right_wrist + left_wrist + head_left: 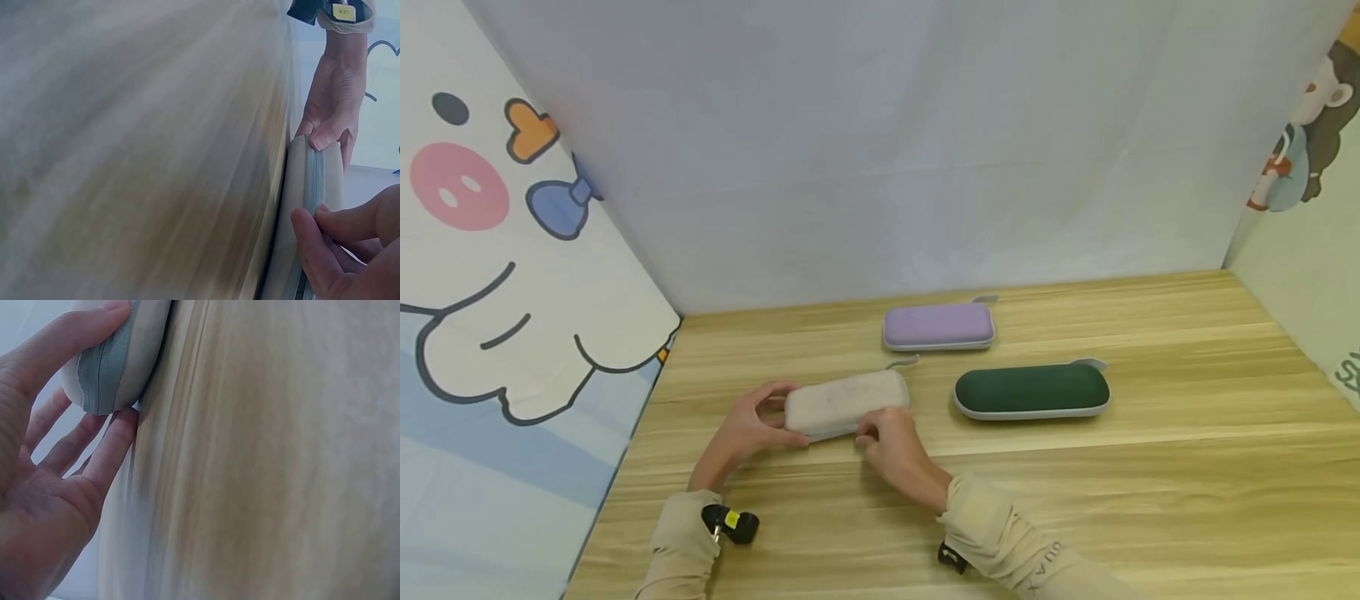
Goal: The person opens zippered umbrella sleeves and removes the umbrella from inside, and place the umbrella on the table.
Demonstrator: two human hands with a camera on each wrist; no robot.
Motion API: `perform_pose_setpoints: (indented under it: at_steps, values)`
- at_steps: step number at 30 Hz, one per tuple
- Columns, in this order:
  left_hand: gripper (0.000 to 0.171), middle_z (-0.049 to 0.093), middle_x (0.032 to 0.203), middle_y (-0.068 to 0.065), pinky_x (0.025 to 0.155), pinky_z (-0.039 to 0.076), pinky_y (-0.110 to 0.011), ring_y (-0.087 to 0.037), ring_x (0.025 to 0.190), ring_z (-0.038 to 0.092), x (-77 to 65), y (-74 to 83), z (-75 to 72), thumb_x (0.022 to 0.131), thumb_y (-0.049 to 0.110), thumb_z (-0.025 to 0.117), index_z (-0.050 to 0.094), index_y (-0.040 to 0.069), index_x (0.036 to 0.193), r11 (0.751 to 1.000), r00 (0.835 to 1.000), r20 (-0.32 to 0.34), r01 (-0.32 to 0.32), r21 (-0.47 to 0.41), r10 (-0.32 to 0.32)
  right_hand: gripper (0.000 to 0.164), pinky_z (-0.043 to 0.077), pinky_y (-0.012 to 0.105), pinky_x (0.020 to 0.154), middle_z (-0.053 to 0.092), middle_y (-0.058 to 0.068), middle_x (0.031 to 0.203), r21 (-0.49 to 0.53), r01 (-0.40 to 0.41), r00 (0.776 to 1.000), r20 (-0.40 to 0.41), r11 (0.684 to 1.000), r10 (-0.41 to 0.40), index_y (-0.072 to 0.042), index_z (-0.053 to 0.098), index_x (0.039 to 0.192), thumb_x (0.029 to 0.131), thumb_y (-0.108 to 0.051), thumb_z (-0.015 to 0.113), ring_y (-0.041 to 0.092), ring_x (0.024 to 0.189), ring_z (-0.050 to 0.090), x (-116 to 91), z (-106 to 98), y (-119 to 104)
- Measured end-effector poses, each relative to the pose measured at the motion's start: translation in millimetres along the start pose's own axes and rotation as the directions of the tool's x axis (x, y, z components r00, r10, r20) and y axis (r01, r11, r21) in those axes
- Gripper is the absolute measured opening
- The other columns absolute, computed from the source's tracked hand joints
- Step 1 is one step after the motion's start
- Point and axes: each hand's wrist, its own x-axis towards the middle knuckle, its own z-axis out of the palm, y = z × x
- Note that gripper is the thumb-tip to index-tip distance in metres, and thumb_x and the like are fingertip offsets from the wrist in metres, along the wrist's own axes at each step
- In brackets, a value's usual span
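Note:
A beige zippered glasses case point(842, 402) with a grey-blue zip band lies on the table, its short strap point(904, 362) sticking out at the back right. My left hand point(758, 425) grips its left end, with the thumb on the zip band and other fingers around the far side and underneath. On the front side, my right hand point(895, 450) has thumb and forefinger pinched together at the zip point(315, 181). The zipper pull itself is hidden by those fingertips. Below them in the right wrist view, a narrow dark gap shows along the zip.
A purple glasses case point(938, 325) lies behind, near the back edge. To the right sits a dark green one point(1033, 389) with rounded ends. Wood-grain table point(1150, 517) runs to a pale cloth backdrop point(925, 167), with printed cloth panels at both sides.

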Motion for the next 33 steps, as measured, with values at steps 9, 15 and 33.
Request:
perform_pose_setpoints:
  at_steps: [9, 15, 33]
  values:
    - [0.08, 0.05, 0.133, -0.013, 0.09, 0.049, -0.04, -0.035, 0.117, 0.051, 2.9, -1.0, 0.9, 0.061, 0.007, 0.089, 0.053, 0.01, 0.131, 1.0, 1.0, 0.004, 0.01, -0.001, -0.01, 0.014, 0.048, 0.019, 0.056, 0.066, 0.007, 0.064, 0.005, 0.008, 1.0, 0.008, 1.0, -0.008, 0.002, 0.069, 0.067, 0.073, 0.015, 0.069, 0.012, 0.061, 0.06, 1, 3, -2]
    - [0.079, 0.05, 0.132, -0.01, 0.089, 0.049, -0.038, -0.031, 0.116, 0.053, 1.5, 0.1, 0.6, 0.061, 0.011, 0.09, 0.054, 0.013, 0.13, 1.0, 1.0, 0.004, 0.003, 0.005, -0.003, 0.012, 0.049, 0.019, 0.057, 0.067, 0.009, 0.066, 0.019, 0.002, 0.999, 0.033, 1.0, -0.002, 0.003, 0.07, 0.069, 0.074, 0.014, 0.069, 0.012, 0.062, 0.061, 2, 5, -3]
    - [0.071, 0.054, 0.126, -0.013, 0.087, 0.05, -0.037, -0.032, 0.114, 0.051, 1.1, 11.8, 0.8, 0.057, 0.007, 0.091, 0.058, 0.006, 0.12, 1.0, 1.0, 0.002, 0.007, 0.019, -0.007, 0.013, 0.047, 0.018, 0.056, 0.067, 0.008, 0.065, 0.011, 0.017, 0.999, 0.028, 1.0, -0.017, 0.003, 0.069, 0.068, 0.072, 0.016, 0.069, 0.011, 0.06, 0.06, 4, 17, -8]
